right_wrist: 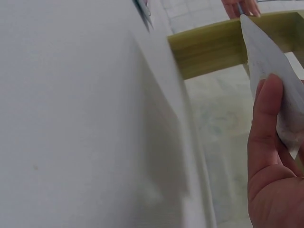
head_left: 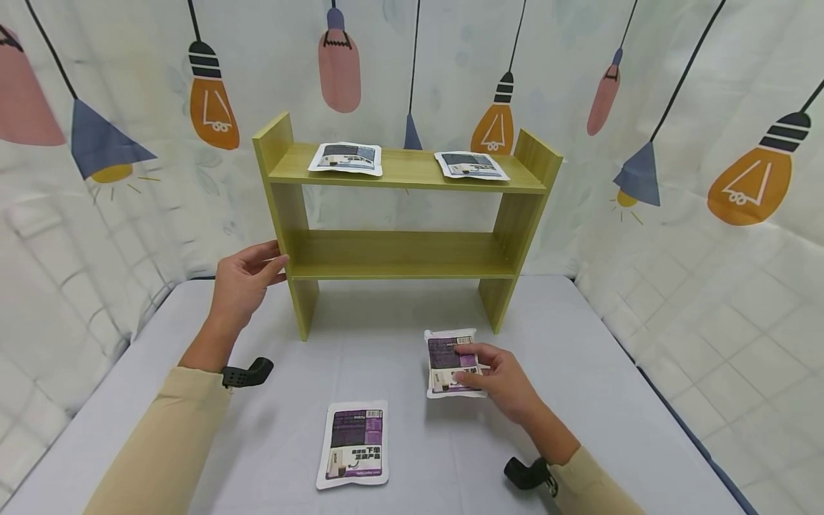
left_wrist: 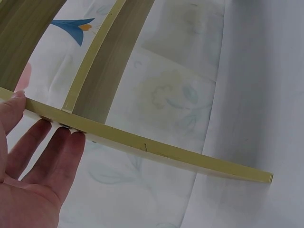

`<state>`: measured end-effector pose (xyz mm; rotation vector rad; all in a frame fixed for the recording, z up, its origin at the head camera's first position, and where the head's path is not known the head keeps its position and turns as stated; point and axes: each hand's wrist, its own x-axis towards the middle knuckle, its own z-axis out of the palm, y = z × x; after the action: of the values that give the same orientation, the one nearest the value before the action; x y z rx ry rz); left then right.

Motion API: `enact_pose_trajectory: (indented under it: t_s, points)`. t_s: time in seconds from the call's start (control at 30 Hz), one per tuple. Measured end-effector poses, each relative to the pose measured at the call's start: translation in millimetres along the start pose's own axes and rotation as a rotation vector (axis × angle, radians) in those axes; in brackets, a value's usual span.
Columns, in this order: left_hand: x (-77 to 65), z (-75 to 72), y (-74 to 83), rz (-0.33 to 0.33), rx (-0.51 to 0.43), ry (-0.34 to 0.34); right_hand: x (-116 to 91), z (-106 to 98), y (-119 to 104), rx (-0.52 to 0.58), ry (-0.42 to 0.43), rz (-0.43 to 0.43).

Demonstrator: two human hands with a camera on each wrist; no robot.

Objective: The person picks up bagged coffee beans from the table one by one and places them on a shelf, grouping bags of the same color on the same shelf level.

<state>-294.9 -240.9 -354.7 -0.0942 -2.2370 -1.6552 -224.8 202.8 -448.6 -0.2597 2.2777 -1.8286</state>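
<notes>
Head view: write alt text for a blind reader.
A person's right-hand grip holds a flat, rectangular purple-and-white packet over a white table, while the left-hand grip holds the side of a yellow-green wooden shelf rack. Two flat blue-and-white packets lie on its top; another purple-and-white packet lies nearer the viewer.
</notes>
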Motion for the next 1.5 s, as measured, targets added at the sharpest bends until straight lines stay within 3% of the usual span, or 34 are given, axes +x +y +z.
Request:
enact_pose_trajectory:
  t_s: [0.47,0.87,1.5]
  points:
    - [1.4,-0.1,-1.1,-0.012,0.004,0.003,11,-7,-18,0.003,0.04,-0.04]
    - [2.3,-0.2,-1.6,0.005,-0.004,-0.002,21,-17,-33,0.082,0.018,-0.105]
    - [2.0,-0.2,-2.2,0.014,-0.005,-0.001,31,-27,-51,0.165,0.02,-0.13]
